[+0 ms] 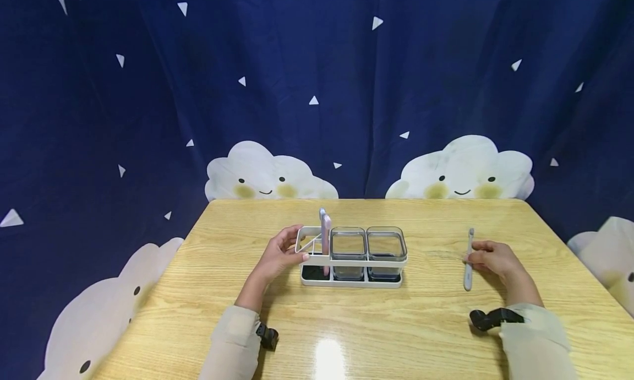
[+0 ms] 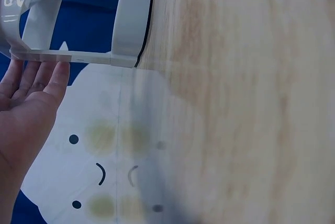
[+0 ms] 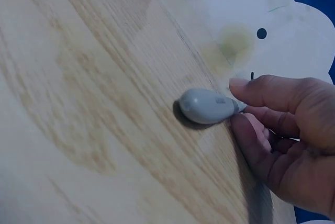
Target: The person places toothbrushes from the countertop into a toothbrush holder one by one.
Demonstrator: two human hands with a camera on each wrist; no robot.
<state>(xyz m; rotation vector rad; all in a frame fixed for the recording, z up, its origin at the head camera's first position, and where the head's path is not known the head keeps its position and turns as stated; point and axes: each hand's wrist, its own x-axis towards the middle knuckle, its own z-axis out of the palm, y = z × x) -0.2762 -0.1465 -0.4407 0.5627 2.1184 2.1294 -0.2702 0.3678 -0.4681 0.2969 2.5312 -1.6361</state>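
Observation:
A white toothbrush holder (image 1: 366,263) stands on the table in the head view. My left hand (image 1: 277,256) grips its left end, thumb on the front rail and fingers round the far side. In the left wrist view, fingertips touch the end frame of the holder (image 2: 131,20). A bluish toothbrush (image 1: 322,212) and a pink toothbrush (image 1: 327,222) stand upright in the left section. Two clear square cups (image 1: 349,245) fill the other sections. To the right, my right hand (image 1: 497,259) pinches a grey toothbrush (image 1: 468,275) between thumb and fingers, its rounded handle end low over the tabletop.
The light wooden table (image 1: 371,325) ends at the back against a dark blue curtain (image 1: 297,93) with white triangles and clouds. Each wrist carries a black camera strap, such as the one on the right (image 1: 495,318).

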